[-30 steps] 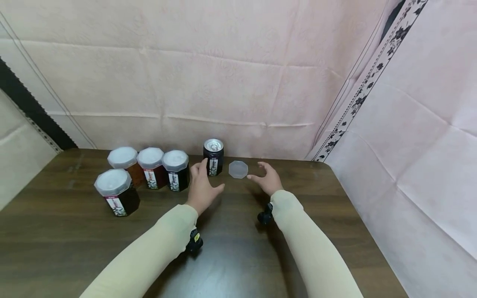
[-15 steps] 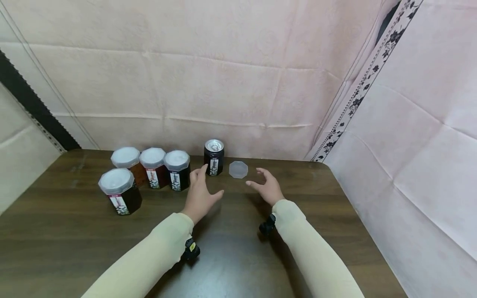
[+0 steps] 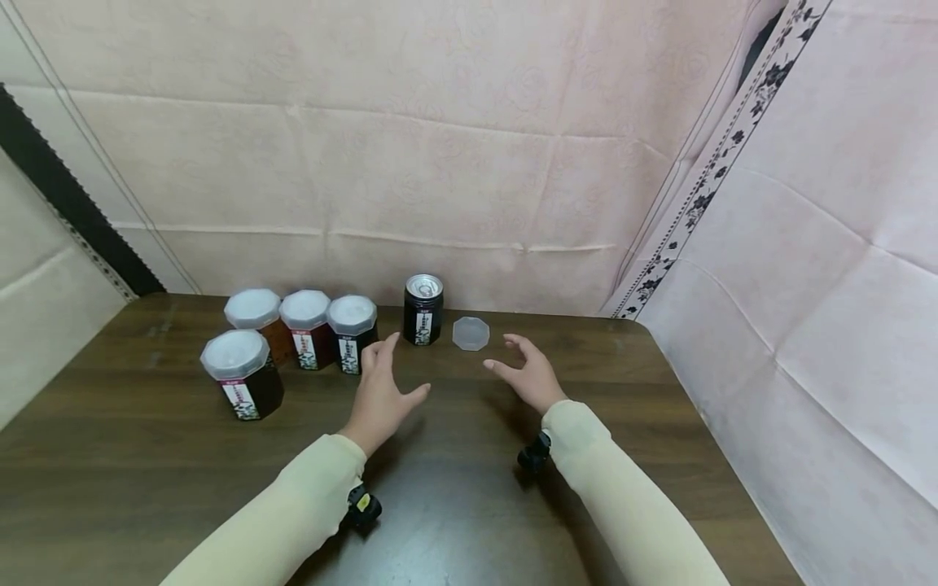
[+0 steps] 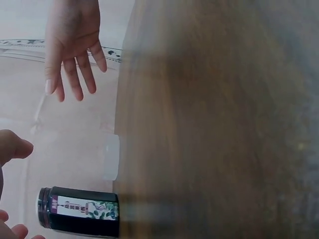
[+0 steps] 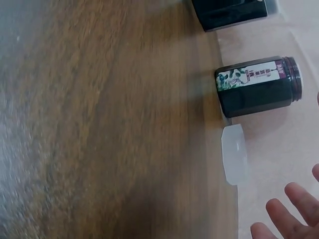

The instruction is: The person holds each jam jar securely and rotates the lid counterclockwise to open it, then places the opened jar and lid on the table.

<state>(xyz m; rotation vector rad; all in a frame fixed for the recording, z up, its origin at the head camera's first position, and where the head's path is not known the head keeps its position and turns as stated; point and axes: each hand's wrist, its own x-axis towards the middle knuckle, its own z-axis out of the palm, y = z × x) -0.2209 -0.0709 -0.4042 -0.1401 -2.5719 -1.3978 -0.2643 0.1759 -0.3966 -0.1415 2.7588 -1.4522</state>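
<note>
A dark jar (image 3: pixel 423 316) with a silver pull-tab top stands upright near the back of the table, its label facing front. Just right of it lies a translucent octagonal lid (image 3: pixel 471 334), flat on the wood. My left hand (image 3: pixel 381 399) hovers in front of the jar and to its left, thumb spread from the fingers, holding nothing. To the right, short of the lid, is my right hand (image 3: pixel 529 376), also with thumb and fingers apart and bare. The left wrist view shows the right hand (image 4: pixel 75 45) with fingers extended, palm in sight.
Several lidded jars stand grouped on the left: a dark one (image 3: pixel 245 382) in front, an amber one (image 3: pixel 252 308) behind, a reddish one (image 3: pixel 306 330) and another dark one (image 3: pixel 353 325) beside it. Pale cloth walls (image 3: pixel 469 163) close off the table's back and sides.
My left hand has drawn back from the jar, toward me and slightly left. The right hand has shifted slightly toward me. Jar and lid stay in place.
</note>
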